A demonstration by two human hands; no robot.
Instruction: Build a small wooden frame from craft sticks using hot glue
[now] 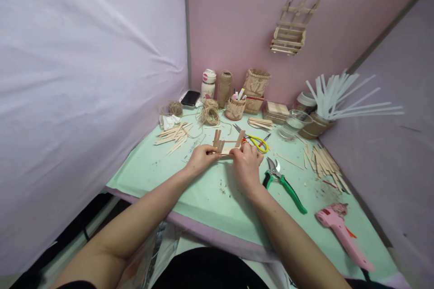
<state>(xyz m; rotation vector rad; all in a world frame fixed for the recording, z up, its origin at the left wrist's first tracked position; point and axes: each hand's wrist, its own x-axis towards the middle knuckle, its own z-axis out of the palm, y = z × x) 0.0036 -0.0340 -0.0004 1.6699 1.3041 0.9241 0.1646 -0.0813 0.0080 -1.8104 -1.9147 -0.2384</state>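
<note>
Near the middle of the table I hold a small frame of wooden craft sticks [228, 149], with several sticks standing up from its left and right ends. My left hand [203, 159] pinches its near left corner between thumb and fingers. On the near right edge, my right hand [247, 162] grips it with curled fingers, which hide part of that side. Just behind the right hand lie yellow-handled scissors [259, 142]. Green-handled pruning shears [285, 185] rest to the right of that hand, blades pointing away from me.
A pink glue gun [346, 235] lies at the front right. Loose craft sticks [174, 135] and more sticks [323, 162] lie on both sides. Along the back stand twine [209, 114], a pen holder [235, 108], a plastic cup [293, 125] and white glue sticks [334, 97].
</note>
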